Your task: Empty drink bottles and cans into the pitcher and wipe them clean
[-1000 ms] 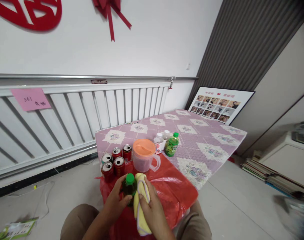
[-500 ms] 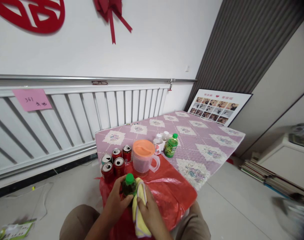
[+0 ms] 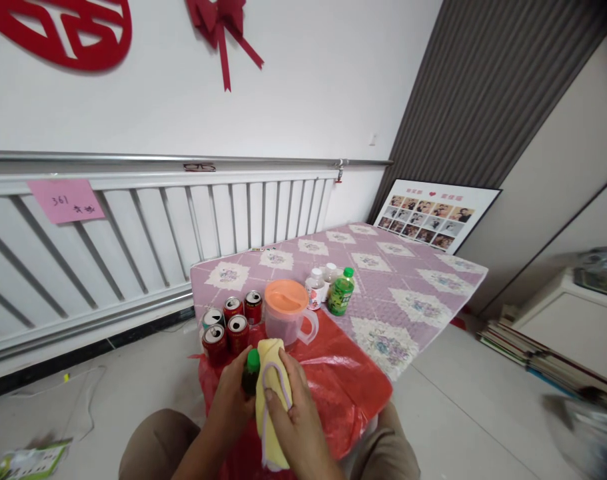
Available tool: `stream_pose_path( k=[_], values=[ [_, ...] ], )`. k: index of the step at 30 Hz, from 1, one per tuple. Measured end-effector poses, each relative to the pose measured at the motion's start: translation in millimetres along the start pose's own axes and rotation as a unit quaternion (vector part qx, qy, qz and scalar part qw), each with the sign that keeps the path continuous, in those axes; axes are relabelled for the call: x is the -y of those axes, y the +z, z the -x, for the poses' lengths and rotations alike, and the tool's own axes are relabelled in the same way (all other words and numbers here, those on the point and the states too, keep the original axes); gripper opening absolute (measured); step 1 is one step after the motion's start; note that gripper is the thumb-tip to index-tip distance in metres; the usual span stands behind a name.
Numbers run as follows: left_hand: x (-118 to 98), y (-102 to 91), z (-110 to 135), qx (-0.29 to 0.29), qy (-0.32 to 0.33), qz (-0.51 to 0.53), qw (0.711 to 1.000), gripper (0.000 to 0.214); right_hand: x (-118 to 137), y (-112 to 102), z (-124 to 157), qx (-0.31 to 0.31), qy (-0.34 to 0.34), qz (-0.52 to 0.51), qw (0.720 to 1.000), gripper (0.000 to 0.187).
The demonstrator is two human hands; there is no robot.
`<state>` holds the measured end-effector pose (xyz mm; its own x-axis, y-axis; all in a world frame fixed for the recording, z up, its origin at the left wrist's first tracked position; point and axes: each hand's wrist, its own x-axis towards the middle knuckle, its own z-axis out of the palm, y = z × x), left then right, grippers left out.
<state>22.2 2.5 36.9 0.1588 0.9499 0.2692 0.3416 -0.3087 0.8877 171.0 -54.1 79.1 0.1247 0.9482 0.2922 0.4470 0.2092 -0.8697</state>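
Green-capped, dark-bodied plastic bottle (image 3: 250,381) is standing out between the two hands, above the near left part of a shiny red plastic sheet (image 3: 348,393); whether its base is resting on anything, I cannot tell. The left hand's (image 3: 233,403) fingers are clamping around its left side, while the right hand (image 3: 303,413) is gripping a folded yellow cloth with a pale purple edge (image 3: 269,363), thumb on the near face, and is holding it against the bottle's right side. Judging by that contact, the cloth work on this bottle is under way and not finished, neither thing being set down. Just beyond, a clear plastic jug with an orange lid (image 3: 286,325) is standing upright, with five opened metal cans (image 3: 238,333), mostly red, grouping to its left. Two white-capped small bottles (image 3: 315,293) and a green plastic bottle with a green cap (image 3: 340,298) are standing to its far right. Whether any of these are done or awaiting the cloth, nothing is showing.
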Motion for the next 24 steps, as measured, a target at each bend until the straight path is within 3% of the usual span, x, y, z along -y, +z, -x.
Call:
stream_pose_path(
  k=[3, 9, 13, 18, 24],
  values=[
    [1.2, -5.3, 2.1, 0.018, 0.008, 0.002, 1.0, 0.076, -8.6, 6.7, 0.5, -0.005, 0.006, 0.016, 1.0, 0.056],
    [16.5, -15.0, 4.2, 0.11, -0.014, 0.07, 0.991, 0.081, -59.6, 20.0, 7.1, 0.004, 0.073, 0.005, 0.997, 0.055],
    [19.9, -12.4, 2.6, 0.103, -0.026, 0.096, 0.99, 0.079, -75.3, 22.1, 11.7, 0.007, 0.076, -0.011, 0.997, 0.054],
    [14.1, -3.4, 6.9, 0.044, -0.024, 0.083, 0.995, 0.073, -48.3, 12.6, 7.1, -0.035, 0.059, -0.027, 0.997, 0.054],
    [4.2, 4.3, 11.5, -0.006, -0.003, 0.042, 0.999, 0.067, 4.3, 5.5, 5.8, -0.048, -0.032, 0.023, 0.998, 0.055]
  ],
)
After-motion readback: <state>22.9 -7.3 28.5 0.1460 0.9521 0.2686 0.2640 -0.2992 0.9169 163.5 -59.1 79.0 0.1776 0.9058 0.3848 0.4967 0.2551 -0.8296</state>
